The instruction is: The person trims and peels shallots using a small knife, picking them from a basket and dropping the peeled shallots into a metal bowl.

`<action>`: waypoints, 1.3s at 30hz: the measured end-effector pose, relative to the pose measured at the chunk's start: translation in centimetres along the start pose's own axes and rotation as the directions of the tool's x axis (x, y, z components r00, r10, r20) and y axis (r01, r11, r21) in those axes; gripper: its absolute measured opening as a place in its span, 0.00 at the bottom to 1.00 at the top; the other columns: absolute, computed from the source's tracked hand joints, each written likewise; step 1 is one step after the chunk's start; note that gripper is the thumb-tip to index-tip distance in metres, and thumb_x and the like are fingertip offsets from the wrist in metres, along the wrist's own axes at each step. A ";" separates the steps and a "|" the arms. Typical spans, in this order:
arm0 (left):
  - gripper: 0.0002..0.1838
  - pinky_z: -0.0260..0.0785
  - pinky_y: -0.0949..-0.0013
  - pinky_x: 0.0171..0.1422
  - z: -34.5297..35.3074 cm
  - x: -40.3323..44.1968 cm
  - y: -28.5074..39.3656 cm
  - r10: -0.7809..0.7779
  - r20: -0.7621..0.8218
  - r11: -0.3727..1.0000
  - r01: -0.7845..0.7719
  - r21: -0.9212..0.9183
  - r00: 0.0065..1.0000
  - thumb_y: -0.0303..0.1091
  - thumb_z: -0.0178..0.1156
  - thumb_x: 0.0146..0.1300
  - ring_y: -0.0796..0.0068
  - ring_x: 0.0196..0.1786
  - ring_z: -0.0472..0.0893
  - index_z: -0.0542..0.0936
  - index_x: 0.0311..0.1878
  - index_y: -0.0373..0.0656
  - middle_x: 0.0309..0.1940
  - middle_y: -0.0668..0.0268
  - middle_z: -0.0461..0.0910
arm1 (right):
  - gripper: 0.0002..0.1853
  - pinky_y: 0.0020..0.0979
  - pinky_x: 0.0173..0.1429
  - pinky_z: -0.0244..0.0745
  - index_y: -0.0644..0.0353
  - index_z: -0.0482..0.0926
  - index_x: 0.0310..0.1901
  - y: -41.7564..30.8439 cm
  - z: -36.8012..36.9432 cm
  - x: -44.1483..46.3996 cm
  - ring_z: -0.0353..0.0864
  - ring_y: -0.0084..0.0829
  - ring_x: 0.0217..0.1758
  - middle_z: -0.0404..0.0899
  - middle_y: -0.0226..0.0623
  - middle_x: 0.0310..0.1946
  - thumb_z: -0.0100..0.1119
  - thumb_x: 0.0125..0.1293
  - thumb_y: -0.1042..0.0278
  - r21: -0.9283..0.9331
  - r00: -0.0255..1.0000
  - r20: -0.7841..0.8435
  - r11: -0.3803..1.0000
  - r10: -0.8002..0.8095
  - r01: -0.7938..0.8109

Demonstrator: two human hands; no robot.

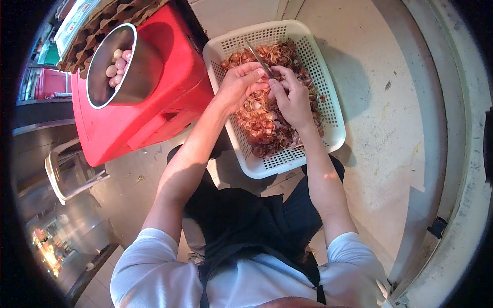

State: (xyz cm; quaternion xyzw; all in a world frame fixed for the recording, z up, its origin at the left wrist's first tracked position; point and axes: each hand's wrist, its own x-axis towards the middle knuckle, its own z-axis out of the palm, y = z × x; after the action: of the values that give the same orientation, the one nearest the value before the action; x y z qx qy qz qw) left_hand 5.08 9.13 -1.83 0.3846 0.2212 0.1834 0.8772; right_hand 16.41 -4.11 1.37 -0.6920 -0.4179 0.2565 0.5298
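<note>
My right hand grips a small knife, its blade slanting up and to the left past my left fingers. Close beside it, my left hand is closed with curled fingers near the blade; whatever it pinches is hidden. Both hands are over a white perforated plastic basket. Inside lie many reddish-brown shallots and loose papery skins.
To the left, a metal bowl with several peeled pinkish shallots stands on a red plastic box. Egg-carton trays lie behind it. A pale wall rises on the right.
</note>
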 end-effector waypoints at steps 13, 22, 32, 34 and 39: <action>0.13 0.79 0.71 0.50 0.2 0.0 0.3 -0.020 0.042 0.998 0.022 -0.062 0.999 0.29 0.53 0.73 0.73 0.45 0.83 0.76 0.56 0.33 0.44 0.62 0.82 | 0.15 0.17 0.20 0.60 0.61 0.71 0.57 0.7 -0.1 0.4 0.66 0.13 0.17 0.77 0.29 0.23 0.50 0.76 0.62 0.224 0.993 -0.031 0.969 0.114 -0.104; 0.14 0.78 0.69 0.49 -0.3 -0.1 0.5 -0.077 0.102 0.986 0.091 -0.142 0.992 0.29 0.53 0.72 0.72 0.47 0.82 0.76 0.56 0.34 0.45 0.62 0.82 | 0.18 0.25 0.29 0.73 0.64 0.72 0.57 0.0 -0.6 0.2 0.78 0.19 0.24 0.81 0.33 0.22 0.55 0.72 0.63 0.198 0.991 0.041 0.971 0.130 -0.136; 0.08 0.80 0.70 0.51 0.0 -0.1 0.5 -0.057 0.100 0.984 0.073 -0.162 0.993 0.27 0.55 0.72 0.72 0.45 0.83 0.77 0.49 0.36 0.43 0.61 0.82 | 0.17 0.31 0.33 0.75 0.59 0.73 0.57 -0.5 -0.1 -0.2 0.84 0.30 0.27 0.83 0.40 0.24 0.56 0.70 0.65 0.010 1.000 0.015 1.000 -0.010 0.010; 0.07 0.80 0.70 0.51 -0.2 -0.1 0.3 -0.051 0.104 0.983 0.069 -0.171 0.993 0.27 0.55 0.72 0.71 0.45 0.83 0.77 0.47 0.36 0.42 0.61 0.82 | 0.16 0.31 0.32 0.76 0.59 0.74 0.56 -0.2 0.0 -0.2 0.85 0.31 0.28 0.83 0.40 0.25 0.56 0.71 0.65 0.004 1.000 0.009 1.000 -0.026 0.025; 0.06 0.81 0.71 0.50 -0.5 -0.2 0.4 -0.020 0.136 0.986 0.042 -0.163 0.991 0.26 0.55 0.71 0.72 0.44 0.84 0.78 0.47 0.36 0.41 0.61 0.82 | 0.12 0.31 0.31 0.75 0.60 0.76 0.53 0.4 0.4 -0.1 0.86 0.33 0.28 0.83 0.41 0.25 0.54 0.72 0.66 -0.051 0.990 -0.061 0.991 -0.128 0.125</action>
State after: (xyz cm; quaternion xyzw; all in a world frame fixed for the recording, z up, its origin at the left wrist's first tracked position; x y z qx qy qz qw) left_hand 4.63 9.57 -1.78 0.3186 0.1517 0.1613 0.9217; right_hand 16.11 -4.04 0.84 -0.6842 -0.4497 0.1899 0.5418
